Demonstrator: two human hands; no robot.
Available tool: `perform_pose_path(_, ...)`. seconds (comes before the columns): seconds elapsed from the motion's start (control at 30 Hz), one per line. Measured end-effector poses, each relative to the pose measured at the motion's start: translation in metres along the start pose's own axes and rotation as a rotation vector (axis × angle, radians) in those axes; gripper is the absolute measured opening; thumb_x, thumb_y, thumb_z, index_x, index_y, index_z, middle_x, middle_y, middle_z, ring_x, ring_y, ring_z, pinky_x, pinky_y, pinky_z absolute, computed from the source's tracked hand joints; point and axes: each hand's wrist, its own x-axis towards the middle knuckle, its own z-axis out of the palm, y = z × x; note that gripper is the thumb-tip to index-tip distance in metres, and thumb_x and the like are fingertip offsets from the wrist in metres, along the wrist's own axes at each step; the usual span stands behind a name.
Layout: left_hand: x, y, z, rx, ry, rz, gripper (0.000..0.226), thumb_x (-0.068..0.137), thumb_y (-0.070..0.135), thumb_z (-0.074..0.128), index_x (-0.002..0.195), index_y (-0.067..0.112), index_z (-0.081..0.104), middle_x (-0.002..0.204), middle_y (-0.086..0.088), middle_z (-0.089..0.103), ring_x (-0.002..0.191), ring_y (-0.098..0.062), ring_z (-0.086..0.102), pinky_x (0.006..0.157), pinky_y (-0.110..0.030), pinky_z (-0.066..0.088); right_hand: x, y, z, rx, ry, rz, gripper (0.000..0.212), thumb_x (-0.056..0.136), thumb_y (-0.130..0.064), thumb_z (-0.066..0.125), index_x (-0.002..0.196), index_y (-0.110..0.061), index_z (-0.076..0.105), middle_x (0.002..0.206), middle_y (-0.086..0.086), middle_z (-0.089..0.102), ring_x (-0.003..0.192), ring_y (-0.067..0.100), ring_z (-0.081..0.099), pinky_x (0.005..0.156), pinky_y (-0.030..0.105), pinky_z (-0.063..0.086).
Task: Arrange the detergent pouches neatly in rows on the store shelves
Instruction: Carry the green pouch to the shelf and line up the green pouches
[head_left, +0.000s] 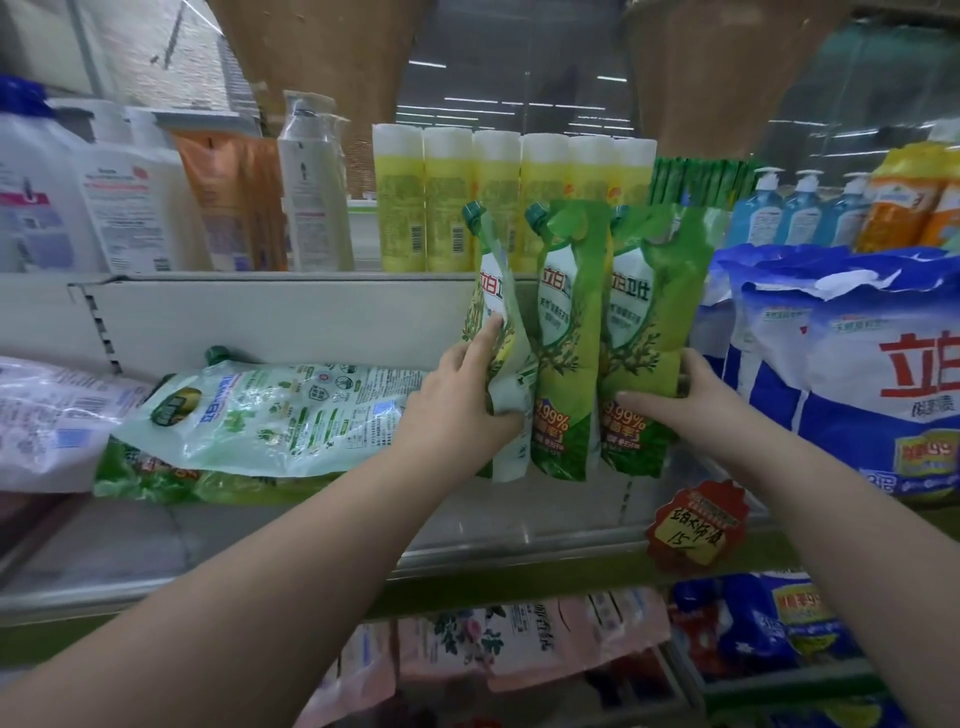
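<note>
Three green detergent pouches stand upright side by side on the middle shelf (291, 525). My left hand (462, 400) grips the leftmost pouch (501, 322), which is twisted so its white back shows. My right hand (675, 389) holds the rightmost pouch (649, 332) by its right edge, thumb across the front. The middle pouch (566, 343) stands between them, pressed from both sides. To the left, another green-and-white pouch (270, 410) lies flat on top of more green pouches (150, 480).
Blue-and-white detergent bags (857, 384) crowd the right end of the shelf. A pale pouch (47, 421) lies at the far left. Yellow bottles (447, 202) line the upper shelf. A red price tag (693, 530) hangs on the shelf's front edge. Pink pouches (519, 644) fill the shelf below.
</note>
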Motion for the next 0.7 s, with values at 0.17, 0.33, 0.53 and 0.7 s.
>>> perform_pose_path(0.17, -0.018, -0.012, -0.027, -0.061, 0.09, -0.014, 0.081, 0.084, 0.088, 0.031, 0.151, 0.041, 0.036, 0.149, 0.005, 0.048, 0.134, -0.021, 0.049, 0.107, -0.053, 0.041, -0.029, -0.027, -0.018, -0.196, 0.259, -0.127, 0.093, 0.074, -0.086, 0.061, 0.145, -0.028, 0.043, 0.141, -0.002, 0.058, 0.122, 0.018, 0.059, 0.098, 0.044, 0.051)
perform_pose_path(0.33, -0.027, -0.051, -0.06, 0.094, 0.18, -0.188, 0.046, 0.099, 0.061, 0.043, 0.132, 0.032, 0.055, 0.14, 0.004, 0.054, 0.126, -0.024, 0.052, 0.105, -0.051, 0.041, -0.066, -0.08, 0.002, -0.053, 0.599, -0.678, 0.025, 0.1, -0.048, 0.052, 0.098, -0.023, 0.057, 0.087, -0.011, 0.063, 0.081, -0.001, 0.065, 0.071, 0.022, 0.053)
perform_pose_path(0.53, -0.049, -0.102, -0.1, 0.239, 0.17, -0.343, 0.029, 0.097, 0.048, 0.052, 0.118, 0.031, 0.062, 0.133, 0.002, 0.056, 0.123, -0.028, 0.052, 0.104, -0.048, 0.042, -0.085, -0.127, 0.088, -0.06, 0.143, -0.865, 0.014, 0.099, -0.033, 0.057, 0.093, -0.022, 0.064, 0.077, 0.003, 0.068, 0.069, 0.024, 0.07, 0.058, 0.052, 0.059)
perform_pose_path(0.7, -0.072, -0.131, -0.124, 0.274, 0.184, -0.304, 0.026, 0.094, 0.044, 0.061, 0.111, 0.026, 0.068, 0.131, 0.002, 0.058, 0.126, -0.025, 0.05, 0.099, -0.04, 0.044, -0.078, -0.139, 0.166, -0.118, -0.081, -0.751, 0.02, 0.092, -0.046, 0.061, 0.1, -0.029, 0.066, 0.084, -0.016, 0.067, 0.084, 0.005, 0.067, 0.073, 0.04, 0.059)
